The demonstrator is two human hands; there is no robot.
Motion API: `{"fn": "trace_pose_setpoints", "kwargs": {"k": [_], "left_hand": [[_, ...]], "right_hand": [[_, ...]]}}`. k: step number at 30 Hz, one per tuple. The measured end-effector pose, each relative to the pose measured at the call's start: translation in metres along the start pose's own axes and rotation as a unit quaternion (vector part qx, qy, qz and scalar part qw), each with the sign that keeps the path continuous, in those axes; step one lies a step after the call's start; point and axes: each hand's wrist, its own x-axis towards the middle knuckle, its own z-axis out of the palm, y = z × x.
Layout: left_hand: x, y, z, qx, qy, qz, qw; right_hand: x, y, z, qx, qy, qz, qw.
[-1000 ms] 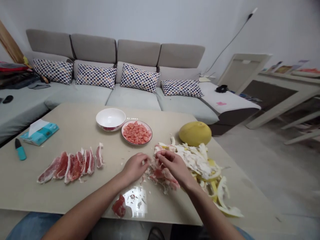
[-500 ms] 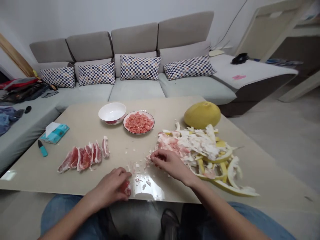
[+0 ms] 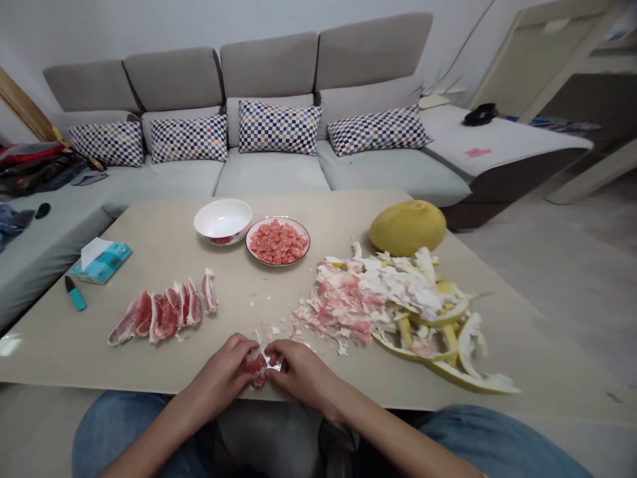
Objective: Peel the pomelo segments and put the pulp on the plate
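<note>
Pinching a red fruit piece (image 3: pixel 256 372), the left hand (image 3: pixel 225 369) holds it at the near edge of the table (image 3: pixel 338 216); the right hand (image 3: pixel 304 373) bends its fingers beside it, whether pinching I cannot tell.

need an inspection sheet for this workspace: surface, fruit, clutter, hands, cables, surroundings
Surface: beige table, small pale scraps toward the front edge.
Job's things: red fruit piece, partly hidden; row of fruit segments; red bits on a plate; white bowl; whole yellow fruit.
Clutter: peel heap, tissue pack, knife.
Hands: left hand holds the red fruit piece; right hand at its other side.
Cables: one cord by the wall.
Surroundings: sofa with four checked pillows.
</note>
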Motion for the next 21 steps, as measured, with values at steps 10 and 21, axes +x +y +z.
{"fn": "trace_pose_setpoints", "kwargs": {"k": [10, 21], "left_hand": [[-0.025, -0.001, 0.036, 0.051, 0.124, -0.064, 0.989], [0.025, 0.011, -0.015, -0.254, 0.137, -0.029, 0.957]], "right_hand": [[-0.009, -0.002, 0.019, 0.001, 0.028, 0.005, 1.0], [0.017, -0.022, -0.033, 0.108, 0.11, -0.08, 0.985]]}}
